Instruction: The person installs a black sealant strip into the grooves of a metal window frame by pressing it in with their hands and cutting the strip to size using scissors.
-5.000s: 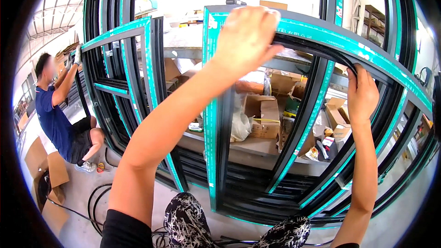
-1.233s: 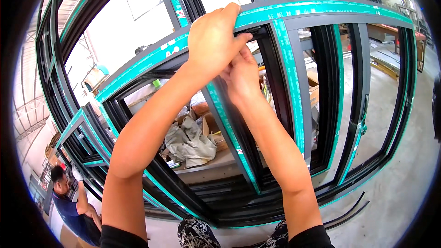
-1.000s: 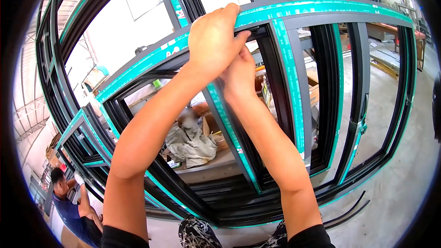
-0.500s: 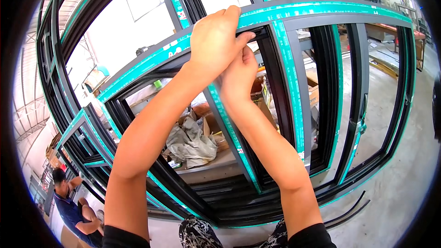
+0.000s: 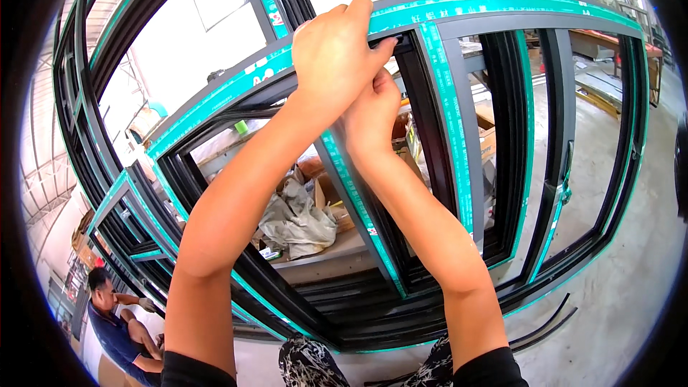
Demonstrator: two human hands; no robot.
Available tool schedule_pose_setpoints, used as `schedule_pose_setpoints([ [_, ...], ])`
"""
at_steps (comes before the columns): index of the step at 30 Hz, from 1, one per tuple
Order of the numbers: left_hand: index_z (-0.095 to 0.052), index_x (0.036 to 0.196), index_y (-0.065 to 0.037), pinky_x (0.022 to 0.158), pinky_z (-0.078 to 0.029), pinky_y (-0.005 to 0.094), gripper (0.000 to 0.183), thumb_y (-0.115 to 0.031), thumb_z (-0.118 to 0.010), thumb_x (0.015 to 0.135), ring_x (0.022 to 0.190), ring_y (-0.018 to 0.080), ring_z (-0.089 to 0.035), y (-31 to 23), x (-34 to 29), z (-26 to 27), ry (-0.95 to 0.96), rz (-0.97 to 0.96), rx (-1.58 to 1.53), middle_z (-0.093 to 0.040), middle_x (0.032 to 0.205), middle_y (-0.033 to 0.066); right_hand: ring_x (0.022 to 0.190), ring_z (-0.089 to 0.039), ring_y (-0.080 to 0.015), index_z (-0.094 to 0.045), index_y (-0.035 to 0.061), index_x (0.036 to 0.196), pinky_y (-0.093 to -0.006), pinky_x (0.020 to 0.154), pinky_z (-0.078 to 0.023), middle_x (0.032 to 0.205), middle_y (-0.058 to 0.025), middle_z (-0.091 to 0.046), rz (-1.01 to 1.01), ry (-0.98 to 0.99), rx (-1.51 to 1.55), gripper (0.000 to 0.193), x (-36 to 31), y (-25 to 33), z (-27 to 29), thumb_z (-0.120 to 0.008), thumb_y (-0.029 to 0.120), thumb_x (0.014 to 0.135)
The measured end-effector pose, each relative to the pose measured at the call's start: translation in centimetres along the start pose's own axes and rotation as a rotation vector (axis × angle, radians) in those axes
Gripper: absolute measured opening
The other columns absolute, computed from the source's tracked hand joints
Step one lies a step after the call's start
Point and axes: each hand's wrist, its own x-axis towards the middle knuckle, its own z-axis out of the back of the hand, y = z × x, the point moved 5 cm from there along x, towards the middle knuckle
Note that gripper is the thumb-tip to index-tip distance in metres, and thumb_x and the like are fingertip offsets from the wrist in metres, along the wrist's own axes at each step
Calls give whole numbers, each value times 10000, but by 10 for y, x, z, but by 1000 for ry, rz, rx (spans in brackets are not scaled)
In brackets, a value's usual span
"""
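A large dark grey window frame (image 5: 494, 26) with black inner tracks and teal printed protective film stands upright before me. My left hand (image 5: 330, 50) is closed over its horizontal rail, fingers on the top edge and thumb stretched along the underside. Just below, my right hand (image 5: 373, 115) is raised against the top of a narrow upright (image 5: 362, 208), under the rail. Its fingers are curled inward and partly covered by my left hand. What those fingers grip, if anything, is hidden.
At lower left a co-worker (image 5: 115, 326) in a dark blue shirt sits low beside the frame. Behind the openings lie a crumpled grey sheet (image 5: 297, 222) and cardboard boxes (image 5: 485, 136). Black strips (image 5: 545, 326) lie on the floor at right. A workbench (image 5: 609, 46) stands farther back.
Both hands keep nearly the same place at the rail, with a slight shift of the left thumb. The co-worker's head and arm have moved. The whole view has shifted a little.
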Motion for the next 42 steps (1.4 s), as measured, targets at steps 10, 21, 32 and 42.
schedule_pose_setpoints([
  [10,-615,929,-42,559,-478,416,440,-351,-826,699,645,316,-635,3,-2,0,-22,-39,-26,-622,700,110,592,-456,-17,-548,31,955,-229,492,-334,709,40,-525,9,18,-7,204,-8,6,-2,-461,180,1065],
  [21,-630,957,-24,585,-502,414,438,-337,-814,712,676,334,-657,1,-3,-3,-61,-21,37,-649,733,136,767,-581,-67,-578,27,1009,-247,610,-459,909,0,-619,-49,71,124,117,1,-2,-2,-567,144,1009],
  [32,-606,1154,-27,747,-531,419,524,-361,-772,785,865,358,-679,22,-4,16,167,-85,-191,-686,926,184,549,-460,-61,-541,51,786,-232,474,-336,673,3,-550,-60,10,-164,252,13,30,2,-495,125,1022],
  [42,-589,1037,-82,1043,-395,478,365,-155,-804,751,1254,374,-515,61,-74,64,94,-158,-98,-535,1393,155,478,-502,-96,-584,42,817,-233,453,-380,646,-68,-638,-174,-61,-404,261,-1,47,5,-588,225,1002],
])
